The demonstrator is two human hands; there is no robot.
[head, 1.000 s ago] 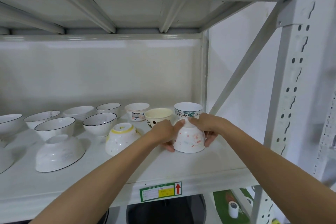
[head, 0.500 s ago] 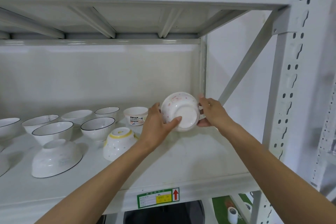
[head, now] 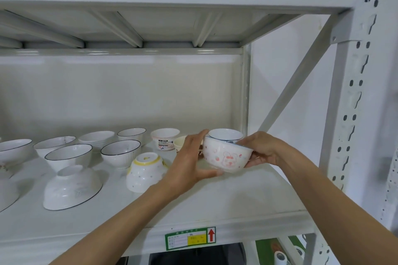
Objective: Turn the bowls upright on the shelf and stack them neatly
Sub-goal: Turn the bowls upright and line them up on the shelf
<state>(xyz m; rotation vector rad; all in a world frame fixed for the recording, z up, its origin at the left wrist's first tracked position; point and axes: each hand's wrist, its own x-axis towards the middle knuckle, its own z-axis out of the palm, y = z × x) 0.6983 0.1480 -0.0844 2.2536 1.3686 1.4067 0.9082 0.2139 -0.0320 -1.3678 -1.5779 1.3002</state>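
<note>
**Bowl held upright above shelf**

Pink-printed bowl (head: 227, 158), white with a bear motif, is held mouth-up and slightly tilted between both hands, lifted clear of the shelf (head: 237, 202) near its right end. The left hand (head: 189, 163) is curled round the bowl's left side, with the thumb under the base and the fingers reaching up past the rim. The right hand (head: 260, 150) is wrapped round the right side, its fingers seen beneath the bowl's lower wall. Directly behind the held bowl, a blue-patterned bowl (head: 225, 134) stands upright at the back right corner. Just left of it, a cream bowl (head: 179, 144) is partly hidden by the left hand, and a small labelled bowl (head: 164, 139) is set upright beside that. Two bowls are seen upside down: a yellow-ringed bowl (head: 146, 172) near the left wrist and a black-rimmed bowl (head: 72, 187) further left. Several black-rimmed bowls are set upright behind these.
</note>
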